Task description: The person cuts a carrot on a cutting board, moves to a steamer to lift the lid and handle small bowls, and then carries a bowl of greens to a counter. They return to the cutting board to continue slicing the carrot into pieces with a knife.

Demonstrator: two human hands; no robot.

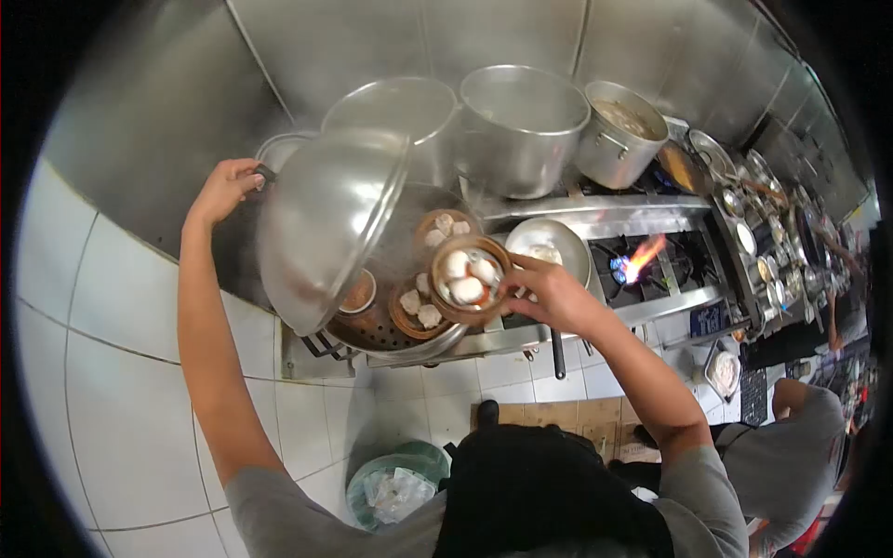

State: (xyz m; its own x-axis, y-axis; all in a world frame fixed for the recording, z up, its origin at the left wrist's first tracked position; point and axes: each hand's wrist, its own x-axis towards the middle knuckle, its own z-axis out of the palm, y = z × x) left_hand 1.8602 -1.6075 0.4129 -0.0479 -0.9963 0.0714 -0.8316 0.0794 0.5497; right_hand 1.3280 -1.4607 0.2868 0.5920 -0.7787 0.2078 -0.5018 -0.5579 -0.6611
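My left hand is closed on the knob of a large domed metal lid, which tilts up at the left side of a steamer pot. In my right hand is a round steamer basket holding several white buns, held above the pot's right part. Inside the pot, on a perforated tray, a basket of dumplings sits below the raised one. Another dumpling basket is behind it, and a small bowl with orange-brown contents is at the left. Steam blurs part of the pot.
A frying pan rests on the stove right of the steamer. Beyond it, a burner flame burns high. Large pots line the back wall. A bin stands on the floor; another person is at the right.
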